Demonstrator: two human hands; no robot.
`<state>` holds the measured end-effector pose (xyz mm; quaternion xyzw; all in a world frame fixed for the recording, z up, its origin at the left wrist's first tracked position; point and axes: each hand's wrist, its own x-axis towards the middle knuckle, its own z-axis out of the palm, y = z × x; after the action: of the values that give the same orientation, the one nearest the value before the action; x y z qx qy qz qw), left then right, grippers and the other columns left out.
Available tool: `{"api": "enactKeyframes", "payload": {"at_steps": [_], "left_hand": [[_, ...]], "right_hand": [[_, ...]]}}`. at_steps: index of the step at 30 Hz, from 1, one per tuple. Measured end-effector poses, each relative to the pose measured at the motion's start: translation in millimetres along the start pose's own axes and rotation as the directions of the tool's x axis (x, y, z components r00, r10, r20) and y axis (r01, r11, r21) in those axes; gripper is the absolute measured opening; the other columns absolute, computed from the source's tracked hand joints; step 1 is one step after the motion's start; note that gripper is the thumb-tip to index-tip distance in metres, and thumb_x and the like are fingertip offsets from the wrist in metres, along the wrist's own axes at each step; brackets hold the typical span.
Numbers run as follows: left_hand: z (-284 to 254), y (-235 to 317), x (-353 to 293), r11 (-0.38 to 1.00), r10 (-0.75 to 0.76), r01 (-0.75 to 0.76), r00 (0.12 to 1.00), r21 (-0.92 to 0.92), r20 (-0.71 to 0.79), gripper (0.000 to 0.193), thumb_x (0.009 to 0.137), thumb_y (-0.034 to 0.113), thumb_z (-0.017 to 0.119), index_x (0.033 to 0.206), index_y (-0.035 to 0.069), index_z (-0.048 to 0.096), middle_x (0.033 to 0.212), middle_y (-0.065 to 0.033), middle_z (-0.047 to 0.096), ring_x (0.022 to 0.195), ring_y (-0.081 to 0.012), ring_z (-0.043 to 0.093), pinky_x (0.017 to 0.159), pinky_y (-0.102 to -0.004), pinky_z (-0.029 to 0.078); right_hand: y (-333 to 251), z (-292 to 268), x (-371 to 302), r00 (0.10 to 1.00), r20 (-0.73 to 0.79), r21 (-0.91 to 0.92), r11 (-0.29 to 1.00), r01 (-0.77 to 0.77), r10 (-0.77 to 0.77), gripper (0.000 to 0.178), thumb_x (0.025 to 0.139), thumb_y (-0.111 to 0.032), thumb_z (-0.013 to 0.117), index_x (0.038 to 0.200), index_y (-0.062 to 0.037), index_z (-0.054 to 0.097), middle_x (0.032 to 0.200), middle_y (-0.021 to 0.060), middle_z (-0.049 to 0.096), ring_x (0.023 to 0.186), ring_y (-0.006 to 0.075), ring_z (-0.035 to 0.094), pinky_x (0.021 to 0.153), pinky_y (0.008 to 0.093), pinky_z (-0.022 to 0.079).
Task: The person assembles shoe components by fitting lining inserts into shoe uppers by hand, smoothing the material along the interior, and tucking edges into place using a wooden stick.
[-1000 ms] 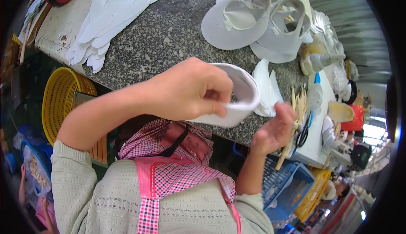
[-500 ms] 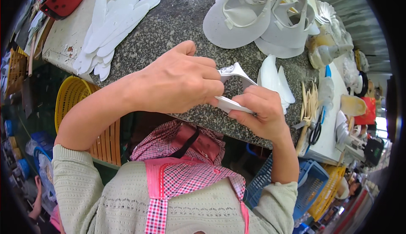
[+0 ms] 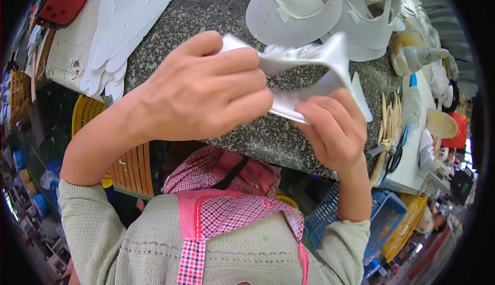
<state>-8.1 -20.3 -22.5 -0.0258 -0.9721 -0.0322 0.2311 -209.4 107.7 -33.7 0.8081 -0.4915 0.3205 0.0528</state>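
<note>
1. The bench (image 3: 206, 6), with a dark speckled slab on a paler top, spans the upper middle of the view.
2. Below its right part stands a blue plastic basket (image 3: 386, 215), with a yellow crate (image 3: 407, 220) just beside it.
3. Under the left part are a slatted wooden piece (image 3: 133, 174) and a yellow basket (image 3: 84, 114), partly hidden by the forearm.
4. Two pale visor-shaped pieces (image 3: 289, 19) lie side by side at the back of the slab, one overlapping the other.
5. A fan of white strips (image 3: 124, 32), rounded at the ends, lies at the left, across the slab's edge.
6. The white piece (image 3: 337, 53), bent into an open loop with a shiny patch on its far side, is held over the front of the slab, between both hands.
7. The left hand (image 3: 221, 81) is closed around the loop's left end, knuckles uppermost.
8. The right hand (image 3: 335, 125) pinches the near edge toward the right, fingers curled; its thumb is hard to make out.
9. A bundle of thin wooden sticks (image 3: 390, 122) sits right of the slab.
10. Black-handled scissors (image 3: 396, 158) rest next to the sticks.
</note>
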Motion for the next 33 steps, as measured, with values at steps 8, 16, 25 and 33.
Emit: {"api": "enactKeyframes", "payload": {"at_steps": [8,16,25,33], "left_hand": [[62.6,21.2,-43.6,0.985,-0.024,0.031,0.999,0.169,-0.043,0.018,0.071,0.015,0.057,0.086,0.006,0.062,0.083,-0.0001,0.055,0.087,-0.0094,0.052,0.059,-0.0268,0.032],[70.3,60.9,-58.4,0.931,-0.359,0.362,0.932,-0.042,0.051,0.039,0.067,0.007,0.055,0.105,-0.001,0.062,0.1,-0.0054,0.057,0.09,-0.0183,0.054,0.069,-0.0317,0.038],[58.3,59.2,-68.6,0.972,-0.225,0.23,0.971,-0.055,0.077,0.039,0.067,0.006,0.055,0.105,0.002,0.062,0.107,-0.0046,0.057,0.096,-0.0175,0.053,0.074,-0.0331,0.037],[66.3,58.2,-40.2,0.953,-0.221,0.214,0.975,0.213,0.009,0.029,0.076,0.009,0.053,0.104,0.004,0.059,0.115,-0.0066,0.059,0.103,-0.0139,0.052,0.07,-0.0307,0.035]], "right_hand": [[-16.4,51.4,-49.3,0.979,0.178,-0.232,0.971,-0.058,0.102,0.042,0.065,-0.009,0.054,0.103,0.0086,0.059,0.1,0.0165,0.056,0.088,0.0249,0.056,0.074,0.031,0.049],[-33.4,47.6,-39.9,0.943,0.308,-0.344,0.939,-0.012,0.126,0.044,0.065,-0.007,0.053,0.105,0.0112,0.058,0.106,0.0189,0.055,0.098,0.0301,0.054,0.079,0.036,0.047],[-42.3,54.1,-41.5,0.934,0.293,-0.376,0.923,-0.086,0.206,0.047,0.069,-0.007,0.052,0.112,0.0115,0.053,0.111,0.0199,0.052,0.103,0.0317,0.051,0.082,0.0366,0.045],[-40.5,48.4,-47.6,0.922,0.327,-0.312,0.945,-0.101,0.206,0.049,0.07,-0.008,0.05,0.114,0.0142,0.05,0.112,0.0235,0.049,0.1,0.0324,0.049,0.09,0.0372,0.043]]}}
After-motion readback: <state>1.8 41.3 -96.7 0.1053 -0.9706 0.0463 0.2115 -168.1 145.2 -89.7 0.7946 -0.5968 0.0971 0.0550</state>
